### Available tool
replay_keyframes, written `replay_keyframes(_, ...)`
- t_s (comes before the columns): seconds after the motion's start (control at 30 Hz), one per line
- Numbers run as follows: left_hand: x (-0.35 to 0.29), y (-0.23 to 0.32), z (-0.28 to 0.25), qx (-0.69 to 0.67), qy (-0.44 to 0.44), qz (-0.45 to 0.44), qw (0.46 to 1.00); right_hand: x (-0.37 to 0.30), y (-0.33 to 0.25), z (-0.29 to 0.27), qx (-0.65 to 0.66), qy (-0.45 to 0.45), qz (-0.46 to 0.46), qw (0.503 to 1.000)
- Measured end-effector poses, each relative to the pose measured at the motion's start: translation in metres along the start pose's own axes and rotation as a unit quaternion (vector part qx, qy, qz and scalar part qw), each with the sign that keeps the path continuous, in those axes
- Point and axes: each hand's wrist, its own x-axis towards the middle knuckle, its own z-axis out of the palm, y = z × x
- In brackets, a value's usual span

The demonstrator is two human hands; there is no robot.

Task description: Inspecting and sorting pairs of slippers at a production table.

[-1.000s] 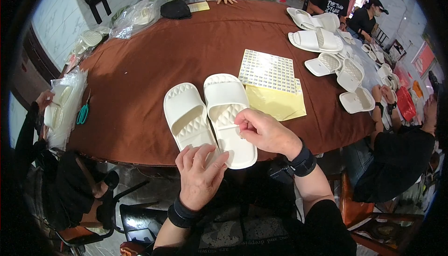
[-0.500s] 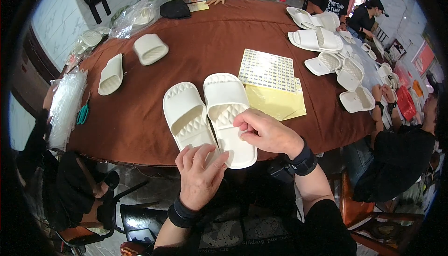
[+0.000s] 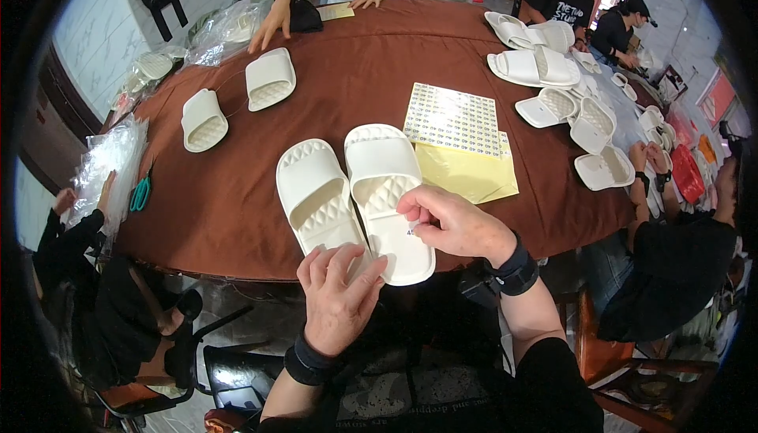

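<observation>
Two white slippers lie side by side before me, toes pointing away: a left slipper (image 3: 313, 172) and a right slipper (image 3: 384, 161). My left hand (image 3: 339, 299) is open, fingers spread over the left slipper's heel, with the thumb reaching the right slipper's edge. Over the right slipper's insole, my right hand (image 3: 458, 224) has its fingers curled, thumb and forefinger pinched. A small dark-printed mark (image 3: 410, 232) shows at the fingertips; whether it is held or lies on the insole cannot be told. Just beyond is a sticker sheet (image 3: 452, 117) overlapping yellow backing paper (image 3: 470, 172).
A brown cloth (image 3: 347, 62) covers the table. Farther left lie two joined white slippers (image 3: 271, 79), near another person's hand (image 3: 272, 22). Teal scissors (image 3: 140, 193) and clear plastic bags (image 3: 106, 172) are at the left edge. Several white slippers (image 3: 533, 66) line the right side.
The far person's hand has swung left, and the two slippers there have shifted and turned. At left, another person's hands now touch the plastic bags. The dark mark has appeared beneath my right fingertips.
</observation>
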Motion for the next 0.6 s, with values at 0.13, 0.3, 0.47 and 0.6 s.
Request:
replay_keyframes(0.13,0.0018,0.0003,0.0023,-0.007,-0.003,0.001,1.000,-0.0015,0.0051,0.0028,-0.004,0.026,0.016,1.000)
replay_keyframes(0.3,-0.0001,0.0004,0.0009,-0.005,-0.007,0.001,1.000,0.0003,0.0021,0.0044,-0.001,0.026,0.028,0.999)
replay_keyframes(0.47,-0.0006,-0.0001,0.0006,-0.002,-0.006,0.002,1.000,0.0003,0.0013,0.0050,-0.001,0.026,0.025,0.999)
replay_keyframes(0.6,0.0009,-0.0007,0.0029,-0.004,-0.005,0.006,1.000,-0.0008,0.0029,0.0049,-0.005,0.035,0.027,0.999)
